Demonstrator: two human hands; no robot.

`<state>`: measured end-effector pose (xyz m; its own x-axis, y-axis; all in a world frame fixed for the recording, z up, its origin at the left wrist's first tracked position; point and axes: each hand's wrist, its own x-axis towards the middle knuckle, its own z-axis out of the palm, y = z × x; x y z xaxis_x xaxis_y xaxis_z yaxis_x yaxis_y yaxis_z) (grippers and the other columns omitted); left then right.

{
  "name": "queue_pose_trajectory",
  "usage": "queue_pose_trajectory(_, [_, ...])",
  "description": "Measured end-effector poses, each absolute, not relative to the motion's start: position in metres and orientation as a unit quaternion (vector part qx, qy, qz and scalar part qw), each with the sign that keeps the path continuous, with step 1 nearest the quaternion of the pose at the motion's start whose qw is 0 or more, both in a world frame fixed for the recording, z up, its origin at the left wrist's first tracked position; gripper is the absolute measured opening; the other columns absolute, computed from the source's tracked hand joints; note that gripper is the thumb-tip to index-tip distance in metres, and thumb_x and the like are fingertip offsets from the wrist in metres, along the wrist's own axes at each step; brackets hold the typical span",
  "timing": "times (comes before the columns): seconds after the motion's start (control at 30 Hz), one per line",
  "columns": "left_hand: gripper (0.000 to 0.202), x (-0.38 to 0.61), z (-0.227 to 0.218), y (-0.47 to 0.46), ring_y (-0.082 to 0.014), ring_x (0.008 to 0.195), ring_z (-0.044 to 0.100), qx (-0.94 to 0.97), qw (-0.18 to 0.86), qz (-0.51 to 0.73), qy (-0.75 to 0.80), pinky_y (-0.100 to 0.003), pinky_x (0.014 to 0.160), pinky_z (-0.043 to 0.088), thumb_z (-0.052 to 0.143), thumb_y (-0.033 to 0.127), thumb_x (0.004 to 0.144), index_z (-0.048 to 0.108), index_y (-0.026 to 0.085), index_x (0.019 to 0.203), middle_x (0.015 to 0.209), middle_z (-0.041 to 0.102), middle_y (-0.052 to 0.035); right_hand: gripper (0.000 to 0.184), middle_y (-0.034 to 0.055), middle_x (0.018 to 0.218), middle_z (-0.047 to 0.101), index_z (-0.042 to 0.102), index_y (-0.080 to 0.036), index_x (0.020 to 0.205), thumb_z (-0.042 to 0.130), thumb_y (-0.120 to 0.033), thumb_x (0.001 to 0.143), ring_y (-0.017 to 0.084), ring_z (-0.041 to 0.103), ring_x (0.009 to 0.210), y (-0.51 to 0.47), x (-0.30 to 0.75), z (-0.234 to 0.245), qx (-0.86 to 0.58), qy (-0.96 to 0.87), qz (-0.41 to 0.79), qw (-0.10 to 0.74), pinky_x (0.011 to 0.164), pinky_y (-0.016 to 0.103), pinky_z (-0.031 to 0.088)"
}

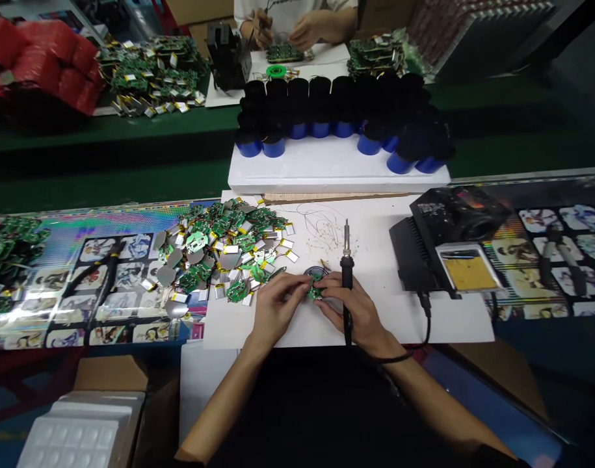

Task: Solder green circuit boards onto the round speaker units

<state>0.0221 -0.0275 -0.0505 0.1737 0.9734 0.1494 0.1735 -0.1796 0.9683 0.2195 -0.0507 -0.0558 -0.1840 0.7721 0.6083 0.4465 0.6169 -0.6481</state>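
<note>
My left hand and my right hand meet over a white work sheet, both pinching a small green circuit board. My right hand also grips a black soldering iron, whose tip points up and away from me. Its cable runs back under my right wrist. A small dark round part lies just behind the board, partly hidden by my fingers.
A heap of green boards with silver battery packs lies left of my hands. The black soldering station stands at the right. Behind are blue-and-black cylinders on a white foam block, and another person's hands working opposite. Foam trays sit at lower left.
</note>
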Motion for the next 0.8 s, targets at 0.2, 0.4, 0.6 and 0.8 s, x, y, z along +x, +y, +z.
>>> queue_pose_trajectory(0.2, [0.018, 0.022, -0.053, -0.025, -0.0112, 0.069, 0.068, 0.565, 0.478, 0.474, 0.477, -0.022, 0.066, 0.056, 0.075, 0.034, 0.1, 0.071, 0.018, 0.106, 0.088, 0.076, -0.0028, 0.043, 0.0075, 0.115, 0.081, 0.066, -0.028, 0.127, 0.078, -0.008, 0.09, 0.027, 0.076, 0.111, -0.043, 0.227, -0.052, -0.399, -0.764, 0.168, 0.479, 0.095, 0.051, 0.069])
queue_pose_trajectory(0.4, [0.014, 0.014, -0.035, -0.018, -0.0152, 0.082, 0.068, 0.704, 0.377, 0.419, 0.433, -0.025, 0.067, 0.052, 0.068, 0.028, 0.104, 0.078, 0.019, 0.105, 0.095, 0.076, -0.007, 0.041, 0.0086, 0.12, 0.081, 0.065, -0.028, 0.122, 0.078, -0.008, 0.089, 0.03, 0.073, 0.115, -0.049, 0.232, -0.033, -0.417, -0.753, 0.186, 0.474, 0.096, 0.055, 0.066])
queue_pose_trajectory(0.6, [0.014, 0.016, -0.031, -0.012, -0.0151, 0.083, 0.067, 0.739, 0.366, 0.403, 0.395, -0.024, 0.065, 0.053, 0.066, 0.026, 0.105, 0.077, 0.018, 0.109, 0.097, 0.072, -0.0076, 0.032, 0.0047, 0.105, 0.08, 0.064, -0.029, 0.116, 0.072, -0.007, 0.093, 0.025, 0.076, 0.103, -0.041, 0.225, -0.018, -0.453, -0.699, 0.204, 0.514, 0.094, 0.048, 0.066])
queue_pose_trajectory(0.8, [0.012, 0.016, -0.027, -0.011, -0.0167, 0.093, 0.069, 0.767, 0.338, 0.396, 0.375, -0.027, 0.078, 0.057, 0.065, 0.023, 0.105, 0.076, 0.018, 0.107, 0.102, 0.072, -0.0083, 0.034, 0.0043, 0.105, 0.079, 0.063, -0.03, 0.119, 0.073, -0.008, 0.094, 0.024, 0.077, 0.104, -0.034, 0.221, -0.023, -0.439, -0.712, 0.21, 0.507, 0.094, 0.046, 0.067])
